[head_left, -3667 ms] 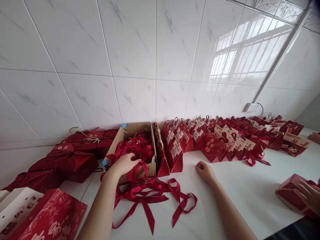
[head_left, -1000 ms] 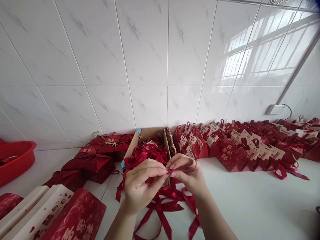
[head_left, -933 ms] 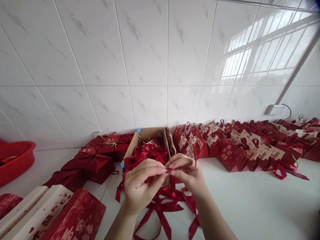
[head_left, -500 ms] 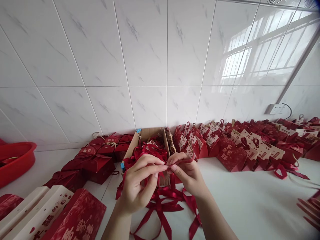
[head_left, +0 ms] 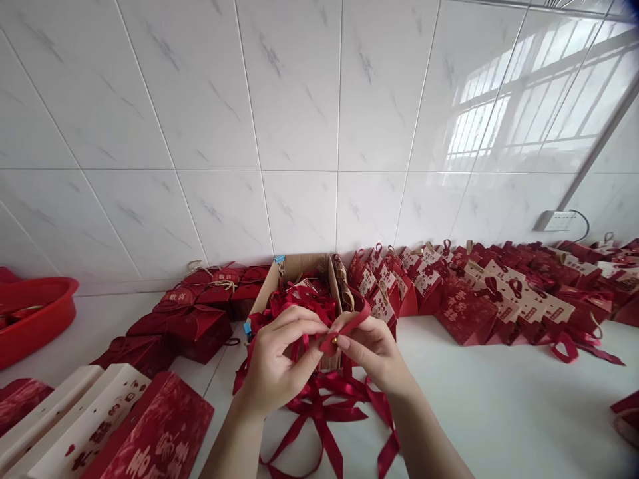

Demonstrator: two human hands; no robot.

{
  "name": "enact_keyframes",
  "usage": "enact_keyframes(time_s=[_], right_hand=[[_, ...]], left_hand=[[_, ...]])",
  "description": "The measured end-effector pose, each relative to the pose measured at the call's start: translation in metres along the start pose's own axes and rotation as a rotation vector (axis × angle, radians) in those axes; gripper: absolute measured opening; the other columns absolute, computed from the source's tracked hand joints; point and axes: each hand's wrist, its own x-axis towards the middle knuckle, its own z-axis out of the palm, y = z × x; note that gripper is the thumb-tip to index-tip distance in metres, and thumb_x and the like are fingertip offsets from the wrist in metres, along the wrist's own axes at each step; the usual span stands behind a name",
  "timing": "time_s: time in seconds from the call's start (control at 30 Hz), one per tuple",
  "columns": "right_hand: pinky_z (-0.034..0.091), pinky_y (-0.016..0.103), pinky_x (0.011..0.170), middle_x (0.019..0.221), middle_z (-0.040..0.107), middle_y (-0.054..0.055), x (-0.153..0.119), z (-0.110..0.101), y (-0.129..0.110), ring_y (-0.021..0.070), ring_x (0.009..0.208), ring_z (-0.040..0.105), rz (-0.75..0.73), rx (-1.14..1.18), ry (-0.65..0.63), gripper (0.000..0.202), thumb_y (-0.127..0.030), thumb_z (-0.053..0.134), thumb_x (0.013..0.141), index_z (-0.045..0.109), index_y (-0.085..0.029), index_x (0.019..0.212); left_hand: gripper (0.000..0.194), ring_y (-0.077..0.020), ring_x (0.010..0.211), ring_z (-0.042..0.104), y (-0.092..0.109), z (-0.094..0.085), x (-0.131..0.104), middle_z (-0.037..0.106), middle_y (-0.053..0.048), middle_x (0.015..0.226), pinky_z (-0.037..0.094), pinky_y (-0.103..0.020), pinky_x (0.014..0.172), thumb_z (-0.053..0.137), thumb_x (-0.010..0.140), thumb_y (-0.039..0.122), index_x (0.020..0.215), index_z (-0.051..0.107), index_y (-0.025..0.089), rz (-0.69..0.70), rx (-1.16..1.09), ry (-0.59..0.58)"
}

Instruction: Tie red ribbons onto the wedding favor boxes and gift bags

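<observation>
A red ribbon [head_left: 357, 320] is stretched between my two hands, in front of the cardboard box. My left hand [head_left: 279, 362] pinches its left end between thumb and fingers. My right hand [head_left: 379, 351] grips the same ribbon, which arches over the forefinger. By the right thumb tip shows a small gold bead [head_left: 335, 340]; whether it is fixed to the ribbon, I cannot tell. Behind my hands the cardboard box [head_left: 335, 283] holds a heap of red ribbons [head_left: 309, 298]. More loose ribbons [head_left: 327, 414] spill down onto the white table below my wrists.
Folded red gift boxes [head_left: 200, 329] stand left of the cardboard box. Rows of red and white gift boxes [head_left: 469, 313] with ribbon loops line the wall at right. Flat box blanks [head_left: 150, 429] lie front left, near a red basin [head_left: 44, 326]. A socket [head_left: 556, 220] sits on the wall.
The ribbon has risen into an arch over my right forefinger, and the gold bead has come into sight. A co-worker's hand at the right edge has gone from view.
</observation>
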Motion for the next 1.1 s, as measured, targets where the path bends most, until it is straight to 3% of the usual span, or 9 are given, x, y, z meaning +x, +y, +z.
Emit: enact_keyframes(time_s=[0.23, 0.47, 0.63, 0.7, 0.77, 0.87, 0.93, 1.07, 1.1], right_hand=[[0.046, 0.018, 0.052, 0.067, 0.063, -0.001, 0.001, -0.004, 0.011, 0.0073, 0.056, 0.055, 0.092, 0.132, 0.038, 0.005, -0.024, 0.076, 0.078, 0.073, -0.021, 0.081], [0.033, 0.014, 0.039, 0.056, 0.061, -0.002, 0.000, -0.008, 0.019, 0.0046, 0.042, 0.051, 0.321, 0.433, -0.127, 0.015, -0.026, 0.085, 0.066, 0.074, -0.018, 0.072], [0.029, 0.016, 0.037, 0.050, 0.057, -0.004, -0.006, -0.003, 0.026, 0.0013, 0.032, 0.038, 0.362, 0.490, -0.166, 0.027, -0.035, 0.090, 0.056, 0.073, -0.018, 0.067], [0.029, 0.016, 0.039, 0.048, 0.054, -0.005, -0.007, -0.001, 0.023, 0.0015, 0.034, 0.038, 0.358, 0.501, -0.147, 0.024, -0.035, 0.089, 0.059, 0.073, -0.020, 0.069], [0.029, 0.016, 0.042, 0.048, 0.052, -0.006, -0.006, 0.000, 0.017, 0.0023, 0.038, 0.040, 0.328, 0.491, -0.096, 0.019, -0.031, 0.087, 0.063, 0.074, -0.022, 0.072], [0.031, 0.017, 0.045, 0.056, 0.054, -0.005, -0.007, 0.000, 0.008, 0.0031, 0.044, 0.043, 0.247, 0.470, -0.041, 0.015, -0.028, 0.086, 0.066, 0.074, -0.024, 0.075], [0.032, 0.018, 0.046, 0.059, 0.054, -0.005, -0.009, 0.000, 0.003, 0.0039, 0.046, 0.044, 0.190, 0.468, -0.088, 0.013, -0.029, 0.085, 0.068, 0.075, -0.026, 0.075], [0.032, 0.019, 0.047, 0.063, 0.057, -0.003, -0.018, 0.000, -0.006, 0.0064, 0.051, 0.048, 0.049, 0.419, -0.215, 0.008, -0.026, 0.080, 0.074, 0.076, -0.030, 0.079], [0.034, 0.020, 0.049, 0.065, 0.059, -0.002, -0.020, 0.000, -0.010, 0.0070, 0.053, 0.049, 0.012, 0.383, -0.224, 0.008, -0.025, 0.079, 0.075, 0.076, -0.030, 0.081]], left_hand=[[0.011, -0.0157, 0.083, 0.058, 0.003, 0.002, -0.001, 0.060, -0.004, 0.085, 0.048, -0.028, 0.075, 0.058, 0.086, 0.009, 0.088, 0.062, 0.019, -0.047, -0.027, -0.043], [0.017, -0.0180, 0.085, 0.051, 0.010, -0.001, -0.001, 0.045, -0.005, 0.084, 0.046, -0.031, 0.078, 0.062, 0.088, 0.030, 0.076, 0.068, 0.021, -0.193, -0.163, -0.108], [0.022, -0.0178, 0.082, 0.051, 0.010, 0.000, -0.004, 0.045, -0.005, 0.086, 0.048, -0.032, 0.076, 0.065, 0.085, 0.039, 0.072, 0.071, 0.023, -0.295, -0.362, -0.182], [0.018, -0.0172, 0.082, 0.052, 0.016, 0.002, -0.006, 0.047, -0.004, 0.085, 0.048, -0.031, 0.076, 0.064, 0.086, 0.035, 0.074, 0.071, 0.023, -0.318, -0.332, -0.143], [0.009, -0.0178, 0.089, 0.055, 0.026, 0.000, -0.008, 0.052, -0.004, 0.089, 0.048, -0.031, 0.082, 0.063, 0.088, 0.029, 0.084, 0.070, 0.025, -0.289, -0.162, -0.050], [0.019, -0.0200, 0.107, 0.055, 0.044, -0.020, -0.015, 0.057, -0.005, 0.105, 0.045, -0.032, 0.094, 0.062, 0.087, 0.024, 0.105, 0.064, 0.029, -0.230, 0.166, 0.102], [0.023, -0.0196, 0.103, 0.057, 0.053, -0.044, -0.029, 0.059, -0.004, 0.108, 0.048, -0.030, 0.089, 0.060, 0.088, 0.028, 0.111, 0.060, 0.030, -0.267, 0.350, 0.133], [0.045, -0.0277, 0.102, 0.061, 0.054, -0.100, -0.087, 0.064, -0.004, 0.105, 0.049, -0.038, 0.089, 0.065, 0.079, 0.049, 0.118, 0.058, 0.030, -0.429, 0.806, 0.092], [0.050, -0.0291, 0.102, 0.061, 0.051, -0.110, -0.106, 0.065, -0.005, 0.105, 0.050, -0.040, 0.088, 0.063, 0.078, 0.054, 0.120, 0.057, 0.029, -0.464, 0.862, 0.130]])
